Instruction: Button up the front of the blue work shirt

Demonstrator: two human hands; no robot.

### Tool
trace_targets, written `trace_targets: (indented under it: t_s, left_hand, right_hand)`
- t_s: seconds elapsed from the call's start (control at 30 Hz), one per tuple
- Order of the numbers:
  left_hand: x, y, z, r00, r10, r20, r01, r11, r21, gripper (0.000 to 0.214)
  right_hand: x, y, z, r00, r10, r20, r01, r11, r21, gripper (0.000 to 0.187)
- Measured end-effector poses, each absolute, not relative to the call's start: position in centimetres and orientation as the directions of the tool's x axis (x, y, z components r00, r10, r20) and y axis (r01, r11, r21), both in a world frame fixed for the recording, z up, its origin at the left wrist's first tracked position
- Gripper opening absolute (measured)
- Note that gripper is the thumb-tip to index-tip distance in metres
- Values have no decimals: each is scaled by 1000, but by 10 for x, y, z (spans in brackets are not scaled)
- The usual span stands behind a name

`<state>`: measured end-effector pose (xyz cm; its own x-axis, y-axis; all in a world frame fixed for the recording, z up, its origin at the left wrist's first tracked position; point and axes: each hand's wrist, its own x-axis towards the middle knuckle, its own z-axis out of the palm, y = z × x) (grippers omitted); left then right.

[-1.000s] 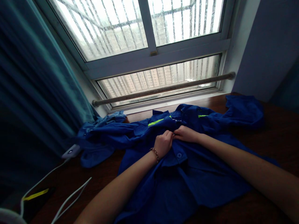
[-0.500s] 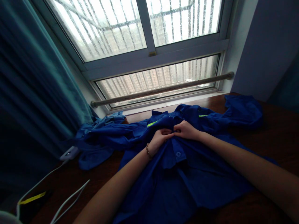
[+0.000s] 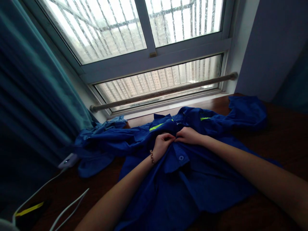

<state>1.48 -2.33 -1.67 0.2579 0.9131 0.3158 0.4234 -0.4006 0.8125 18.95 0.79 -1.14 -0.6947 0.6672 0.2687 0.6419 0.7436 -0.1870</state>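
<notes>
A blue work shirt (image 3: 183, 183) with neon yellow stripes lies spread on a dark wooden table (image 3: 284, 131) under a window. My left hand (image 3: 162, 144), with a bead bracelet on its wrist, is closed and pinches the shirt's front edge near the collar. My right hand (image 3: 187, 136) is closed too and grips the facing edge; the fingertips of both hands meet. A blue button (image 3: 181, 158) shows on the placket just below the hands.
A teal curtain (image 3: 36, 89) hangs at the left. A metal rail (image 3: 163, 91) runs along the window sill. White cables (image 3: 69, 205) and a small white device (image 3: 67, 160) lie on the table at the left, beside a dark object with a yellow stripe (image 3: 29, 210).
The hands have stayed together on the shirt front, with the left hand turning slightly. The view has shifted a little, so everything sits slightly further left and higher.
</notes>
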Motion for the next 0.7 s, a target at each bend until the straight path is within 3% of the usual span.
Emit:
trace_targets:
  t_s: [0.13, 0.23, 0.4, 0.53, 0.7]
  left_hand:
    - [19, -35, -13, 375, 792, 482, 598, -604, 527, 15]
    - [23, -40, -12, 428, 772, 470, 634, -627, 453, 17]
    - [20, -28, -17, 225, 901, 372, 666, -421, 616, 18]
    - [14, -19, -17, 385, 894, 230, 608, -433, 665, 27]
    - [13, -17, -17, 399, 895, 200, 598, -419, 683, 24]
  right_hand:
    - [187, 7, -17, -664, 668, 335, 673, 730, -121, 27]
    - [186, 7, -18, -643, 670, 370, 678, 723, -130, 23]
    - [187, 10, -17, -629, 662, 407, 634, 740, -224, 19]
    - [188, 12, -17, -617, 674, 406, 596, 737, -319, 17]
    - [189, 15, -15, -664, 674, 324, 565, 736, -373, 24]
